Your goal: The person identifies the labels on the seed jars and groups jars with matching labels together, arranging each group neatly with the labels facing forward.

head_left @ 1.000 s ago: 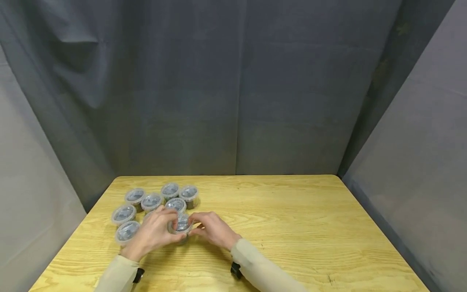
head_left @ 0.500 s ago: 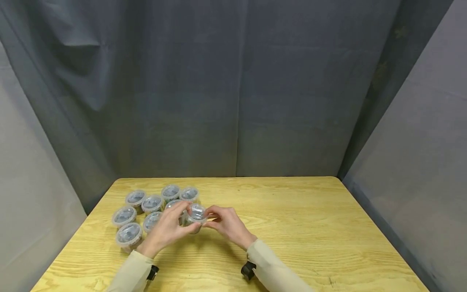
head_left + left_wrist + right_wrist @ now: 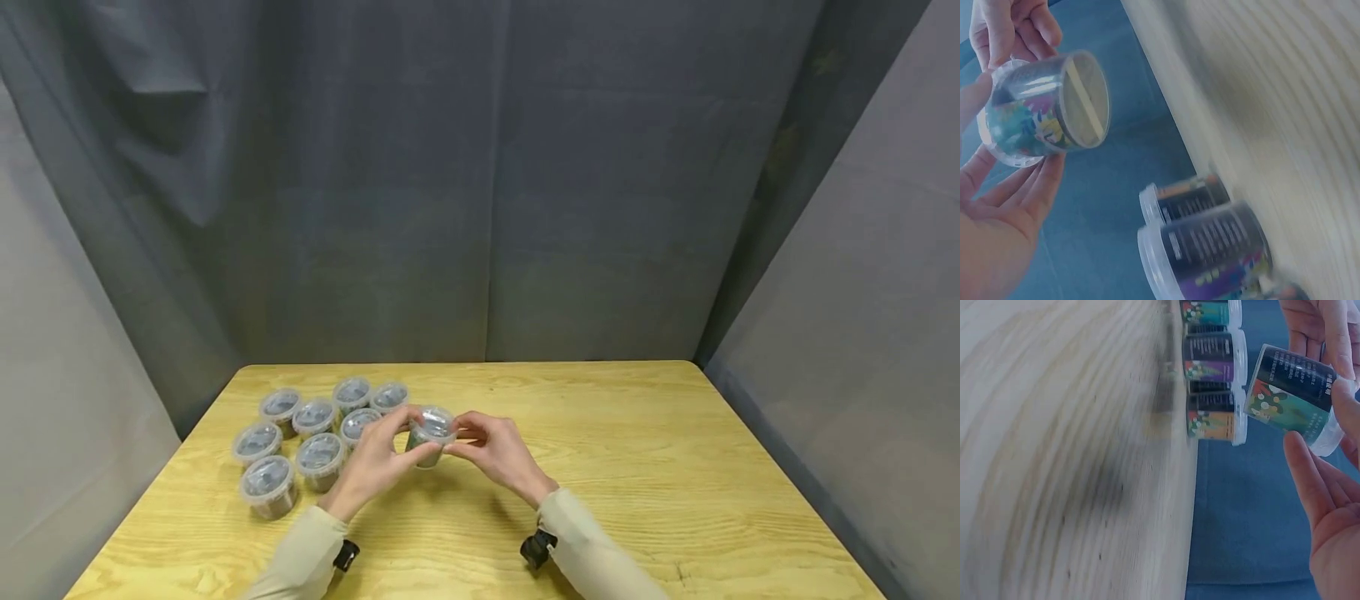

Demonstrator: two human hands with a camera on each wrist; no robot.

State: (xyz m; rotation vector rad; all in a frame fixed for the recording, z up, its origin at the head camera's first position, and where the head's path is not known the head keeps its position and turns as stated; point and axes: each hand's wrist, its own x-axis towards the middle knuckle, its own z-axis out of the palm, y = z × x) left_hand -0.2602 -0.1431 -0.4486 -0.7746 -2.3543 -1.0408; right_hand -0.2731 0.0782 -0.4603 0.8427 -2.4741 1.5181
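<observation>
Between both hands is a small clear plastic tub (image 3: 432, 429) with a translucent lid and a printed label. My left hand (image 3: 378, 462) grips it from the left, thumb and fingers around the lid end. From the right, my right hand (image 3: 501, 454) pinches it near the lid rim. The right wrist view shows the black and green label of the held tub (image 3: 1288, 394), its base apart from the tabletop. A pale strip crosses the base of the tub (image 3: 1088, 100) in the left wrist view.
Several similar lidded tubs stand at the left of the wooden table (image 3: 637, 467), among them a front tub (image 3: 268, 487) and one beside the left wrist (image 3: 320, 460). A dark grey curtain (image 3: 375, 208) hangs behind the table, with pale panels (image 3: 847, 333) at the sides.
Both hands have lifted the tub from the group's front right and carried it right and slightly away. The other tubs stay in place; one behind the left hand shows more fully.
</observation>
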